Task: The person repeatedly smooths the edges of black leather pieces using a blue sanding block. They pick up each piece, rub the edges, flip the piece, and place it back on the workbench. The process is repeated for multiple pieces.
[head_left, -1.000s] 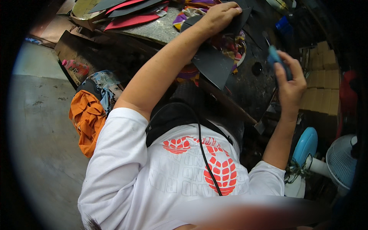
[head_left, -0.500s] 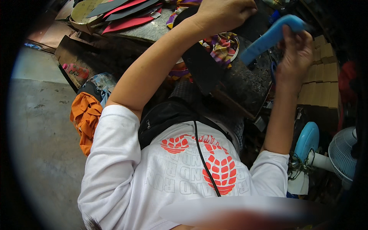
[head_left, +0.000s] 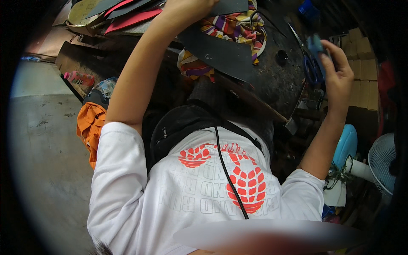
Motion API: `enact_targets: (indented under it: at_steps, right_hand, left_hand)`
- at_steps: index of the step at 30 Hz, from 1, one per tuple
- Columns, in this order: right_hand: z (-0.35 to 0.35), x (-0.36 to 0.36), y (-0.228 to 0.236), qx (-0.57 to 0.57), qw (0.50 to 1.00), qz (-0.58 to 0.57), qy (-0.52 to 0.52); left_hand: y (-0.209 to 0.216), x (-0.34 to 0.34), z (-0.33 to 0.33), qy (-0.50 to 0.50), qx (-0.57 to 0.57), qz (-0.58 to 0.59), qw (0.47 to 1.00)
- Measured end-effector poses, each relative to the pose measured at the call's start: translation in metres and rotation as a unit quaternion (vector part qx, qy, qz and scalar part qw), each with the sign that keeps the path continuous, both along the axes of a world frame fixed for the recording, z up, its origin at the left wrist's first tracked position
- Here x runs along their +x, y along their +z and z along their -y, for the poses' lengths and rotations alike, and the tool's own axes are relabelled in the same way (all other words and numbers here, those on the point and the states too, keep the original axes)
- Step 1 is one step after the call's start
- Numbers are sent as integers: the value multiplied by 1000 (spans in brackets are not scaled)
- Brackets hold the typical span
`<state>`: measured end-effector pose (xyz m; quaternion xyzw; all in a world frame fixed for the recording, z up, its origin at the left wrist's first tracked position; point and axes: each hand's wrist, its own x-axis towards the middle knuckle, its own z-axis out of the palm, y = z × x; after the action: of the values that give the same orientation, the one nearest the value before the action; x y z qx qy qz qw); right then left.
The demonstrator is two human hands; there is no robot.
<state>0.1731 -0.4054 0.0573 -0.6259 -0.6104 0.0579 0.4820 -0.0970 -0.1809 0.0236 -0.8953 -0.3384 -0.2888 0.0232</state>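
Observation:
At the top edge is my left hand (head_left: 193, 7), its fingertips partly cut off. It looks closed on a small dark flat sheet (head_left: 233, 7) beside its fingers. A larger dark sheet (head_left: 223, 53) with a curved edge and a small pale mark lies below it, partly over a patterned cloth (head_left: 257, 36) in purple, yellow and white. On the right, raised over the bench, my right hand (head_left: 338, 66) pinches a blue strip (head_left: 315, 43), which shows nearly end-on and blurred. Blue-handled scissors (head_left: 312, 70) lie just beside that hand.
The dark worn bench (head_left: 272, 80) stands before me. Red and black flat pieces (head_left: 131, 19) are stacked at the upper left. Small brown boxes (head_left: 363, 76), a white fan (head_left: 382, 163) and a pale blue rounded object (head_left: 345, 144) are at right. Orange cloth (head_left: 91, 127) hangs at left.
My left hand has moved left with the small dark sheet. My right hand has lowered slightly and turned the blue strip from broadside to end-on. The larger dark sheet is more fully exposed.

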Motion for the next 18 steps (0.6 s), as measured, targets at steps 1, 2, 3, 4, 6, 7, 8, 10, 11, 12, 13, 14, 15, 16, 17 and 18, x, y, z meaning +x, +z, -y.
enact_targets:
  at_steps: [1,2,3,4,6,7,8,10,11,12,13,14,15,16,17,18]
  right_hand:
    - [5,-1,0,-47,993,102,-31]
    - [9,-2,-2,-93,973,202,-61]
    - [11,-3,-4,-117,942,305,-73]
    - [8,-6,-10,-136,926,341,-87]
    - [4,-8,-16,-140,904,393,-94]
    - [2,-8,-17,-146,890,420,-99]
    - [1,-9,-19,-131,890,423,-106]
    - [-3,-10,-20,-113,877,454,-111]
    - [-4,-11,-21,-107,871,465,-118]
    - [-5,-12,-21,-109,863,479,-120]
    - [-6,-13,-21,-110,856,490,-122]
    - [-7,-14,-21,-111,849,501,-124]
    - [-8,-15,-21,-110,847,506,-123]
    - [-9,-15,-22,-110,844,511,-121]
    - [-10,-16,-22,-115,841,513,-126]
    - [-10,-16,-21,-105,841,518,-115]
  left_hand:
    - [-3,-7,4,22,-62,-37,997]
    - [-4,-13,8,45,-123,-74,989]
    - [-4,-17,13,55,-117,-59,990]
    - [-5,-20,18,66,-110,-45,991]
    - [-4,-23,26,93,-99,-32,990]
    - [-3,-23,29,100,-97,-43,989]
    - [-3,-24,32,108,-94,-55,988]
    - [-1,-25,35,113,-95,-48,988]
    - [-1,-26,36,109,-98,-29,989]
    - [0,-27,37,106,-101,-10,989]
    - [2,-27,38,101,-106,3,989]
    - [3,-28,39,96,-111,17,989]
    - [5,-29,40,91,-116,30,989]
    - [6,-29,41,94,-134,37,986]
    - [8,-30,43,96,-151,44,983]
    - [9,-31,44,97,-167,51,980]
